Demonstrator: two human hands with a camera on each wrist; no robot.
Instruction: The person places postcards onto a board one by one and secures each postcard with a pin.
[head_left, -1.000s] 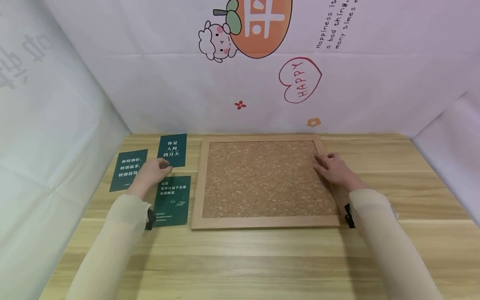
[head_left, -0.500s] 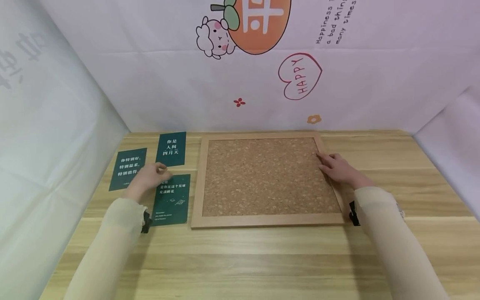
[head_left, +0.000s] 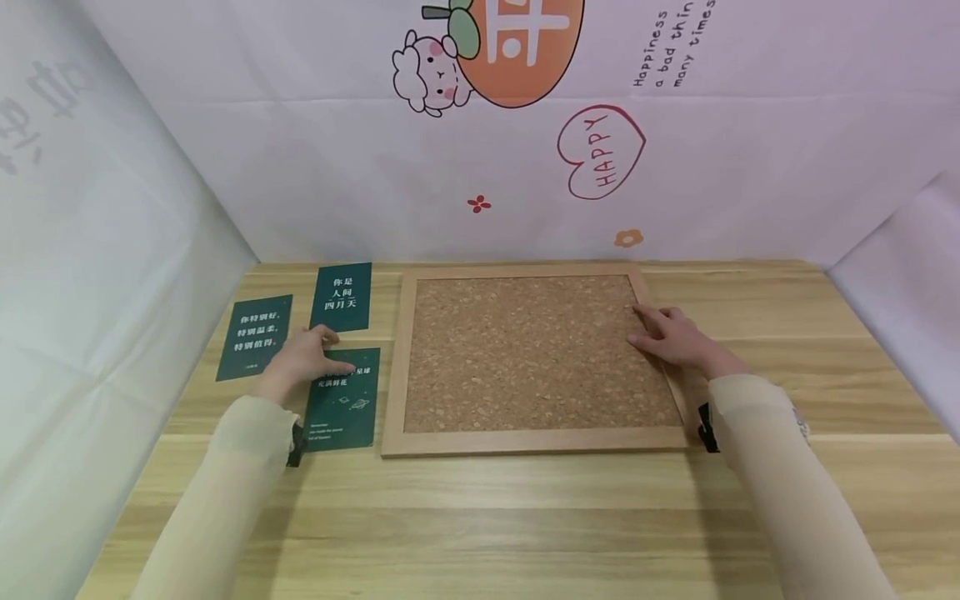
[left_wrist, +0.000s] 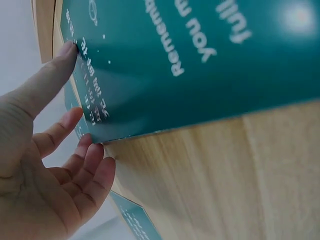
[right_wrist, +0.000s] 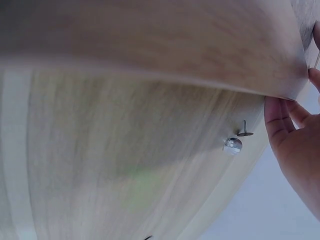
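In the head view my left hand point(head_left: 307, 360) is at the upper left corner of a dark green card point(head_left: 341, 421) printed with white text and a small planet. The left wrist view has the thumb touching the card's face, while loosely bent fingers point(left_wrist: 92, 192) lie at its edge. My right hand point(head_left: 678, 340) holds the right side of a wood-framed cork board point(head_left: 525, 358). Its index finger and thumb reach over the frame onto the cork. Seen from the right wrist, other fingers point(right_wrist: 275, 120) lie along the frame's outer edge.
Two more green cards lie nearby: an upper card point(head_left: 342, 292) by the wall and a tilted left card point(head_left: 251, 340). Beside the board, two metal thumbtacks show in the right wrist view, a round-headed tack point(right_wrist: 232, 146) and a point-up tack point(right_wrist: 245, 133). White printed cloth point(head_left: 337, 183) encloses the wooden table.
My left hand has come down slightly, and its thumb now extends over the lower card's text. The right hand has shifted a little to the right along the board's edge.
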